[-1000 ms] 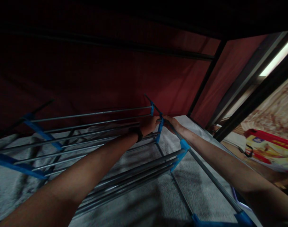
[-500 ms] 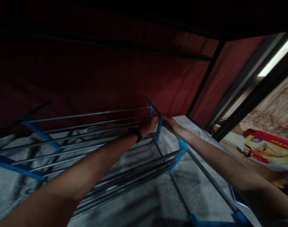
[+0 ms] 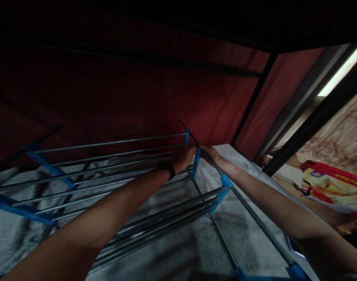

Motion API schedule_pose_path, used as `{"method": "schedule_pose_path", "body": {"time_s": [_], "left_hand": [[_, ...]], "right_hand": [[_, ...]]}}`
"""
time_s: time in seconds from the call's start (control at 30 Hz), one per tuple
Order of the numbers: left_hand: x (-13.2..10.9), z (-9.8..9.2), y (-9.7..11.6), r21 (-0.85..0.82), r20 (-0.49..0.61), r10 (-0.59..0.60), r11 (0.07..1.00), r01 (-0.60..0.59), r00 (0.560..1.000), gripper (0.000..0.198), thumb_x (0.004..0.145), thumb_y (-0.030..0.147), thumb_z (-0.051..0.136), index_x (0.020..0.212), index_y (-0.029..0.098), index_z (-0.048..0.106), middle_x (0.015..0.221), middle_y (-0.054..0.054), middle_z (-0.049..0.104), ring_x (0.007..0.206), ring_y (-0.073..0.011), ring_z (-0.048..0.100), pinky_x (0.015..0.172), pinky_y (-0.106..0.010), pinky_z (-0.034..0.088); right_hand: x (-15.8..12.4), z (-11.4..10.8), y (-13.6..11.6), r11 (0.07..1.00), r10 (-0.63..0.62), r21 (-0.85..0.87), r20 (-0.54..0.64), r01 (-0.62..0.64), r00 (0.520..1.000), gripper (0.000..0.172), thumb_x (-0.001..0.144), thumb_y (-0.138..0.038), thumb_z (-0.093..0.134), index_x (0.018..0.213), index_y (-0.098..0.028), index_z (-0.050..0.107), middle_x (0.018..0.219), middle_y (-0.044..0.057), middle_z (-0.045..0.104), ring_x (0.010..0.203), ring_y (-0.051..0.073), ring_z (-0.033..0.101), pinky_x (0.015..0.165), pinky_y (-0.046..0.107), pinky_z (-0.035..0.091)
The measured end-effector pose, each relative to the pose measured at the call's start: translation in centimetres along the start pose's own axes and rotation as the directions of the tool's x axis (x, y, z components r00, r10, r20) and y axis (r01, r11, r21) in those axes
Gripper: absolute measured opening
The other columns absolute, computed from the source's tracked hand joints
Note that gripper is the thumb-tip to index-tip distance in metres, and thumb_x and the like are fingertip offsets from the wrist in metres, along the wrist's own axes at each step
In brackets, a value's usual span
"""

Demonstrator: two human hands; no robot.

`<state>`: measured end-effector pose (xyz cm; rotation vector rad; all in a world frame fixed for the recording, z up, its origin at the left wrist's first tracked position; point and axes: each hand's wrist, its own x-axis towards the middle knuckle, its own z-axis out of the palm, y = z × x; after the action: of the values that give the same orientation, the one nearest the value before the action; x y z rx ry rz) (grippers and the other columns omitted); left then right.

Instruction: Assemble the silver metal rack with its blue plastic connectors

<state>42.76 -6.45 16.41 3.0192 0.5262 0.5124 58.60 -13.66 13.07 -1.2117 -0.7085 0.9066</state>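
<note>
A rack of grey metal tubes [image 3: 166, 210] joined by blue plastic brackets [image 3: 222, 193] lies across a grey cloth surface. My left hand [image 3: 182, 158], with a dark band on its wrist, is closed around the far part of the rack at a blue bracket [image 3: 197, 158]. Right beside it, my right hand [image 3: 210, 153] is wrapped on the long side tube near the same bracket. The fingertips of both hands are partly hidden behind the frame.
A dark red fabric wall [image 3: 137, 97] with black metal bars [image 3: 250, 105] rises behind the rack. To the right, a red and yellow package [image 3: 332, 185] lies near a brown patterned surface [image 3: 339, 136].
Both hands stay at the same bracket. The rack and arms have shifted only very slightly in view.
</note>
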Motion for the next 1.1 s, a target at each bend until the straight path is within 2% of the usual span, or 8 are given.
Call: {"method": "schedule_pose_path", "body": {"time_s": [0.23,0.43,0.6,0.77,1.1], "left_hand": [[-0.3,0.1,0.5,0.010,0.028,-0.029,1.000,0.029,0.999,0.036,0.104,0.035,0.038,0.125,0.025,0.065,0.102,-0.010,0.076,0.093,-0.0250,0.071,0.077,-0.033,0.047],[0.3,0.0,0.2,-0.017,0.026,-0.064,0.998,0.065,0.998,0.037,0.103,0.039,0.039,0.119,0.023,0.069,0.105,-0.011,0.075,0.100,-0.0273,0.070,0.080,-0.034,0.048],[0.6,0.2,-0.1,-0.040,0.039,-0.071,0.997,0.073,0.997,0.037,0.103,0.041,0.038,0.120,0.023,0.066,0.103,-0.010,0.075,0.098,-0.0264,0.070,0.079,-0.033,0.048],[0.7,0.5,-0.4,-0.027,0.013,-0.062,0.998,0.062,0.998,0.033,0.101,0.037,0.045,0.125,0.019,0.058,0.107,-0.010,0.073,0.098,-0.0256,0.069,0.080,-0.033,0.048],[1.6,0.2,-0.9,-0.165,0.068,-0.026,0.986,0.037,0.997,0.030,0.100,0.036,0.045,0.109,0.021,0.069,0.103,-0.009,0.074,0.095,-0.0229,0.069,0.081,-0.030,0.048]], "right_hand": [[0.4,0.0,0.4,1.000,0.017,0.021,-0.021,-0.016,1.000,0.030,0.062,-0.045,0.078,0.069,-0.023,0.059,0.061,0.002,0.064,0.079,0.024,0.064,0.073,0.035,0.050],[0.4,0.0,0.2,0.999,0.031,0.012,-0.012,-0.030,0.999,0.029,0.062,-0.043,0.079,0.068,-0.022,0.059,0.061,0.000,0.063,0.070,0.019,0.060,0.067,0.032,0.048],[0.1,0.2,-0.1,0.999,0.029,0.032,-0.022,-0.028,0.999,0.026,0.066,-0.040,0.078,0.070,-0.022,0.059,0.065,0.000,0.066,0.075,0.020,0.063,0.071,0.032,0.050],[-0.1,0.4,-0.2,0.998,0.041,0.042,-0.027,-0.040,0.999,0.022,0.066,-0.035,0.076,0.072,-0.022,0.060,0.069,0.002,0.068,0.083,0.024,0.065,0.076,0.035,0.051],[0.6,-0.1,0.4,0.999,0.033,-0.002,-0.020,-0.033,0.999,0.026,0.068,-0.042,0.076,0.074,-0.022,0.060,0.062,0.000,0.061,0.071,0.020,0.060,0.072,0.035,0.048]]}}
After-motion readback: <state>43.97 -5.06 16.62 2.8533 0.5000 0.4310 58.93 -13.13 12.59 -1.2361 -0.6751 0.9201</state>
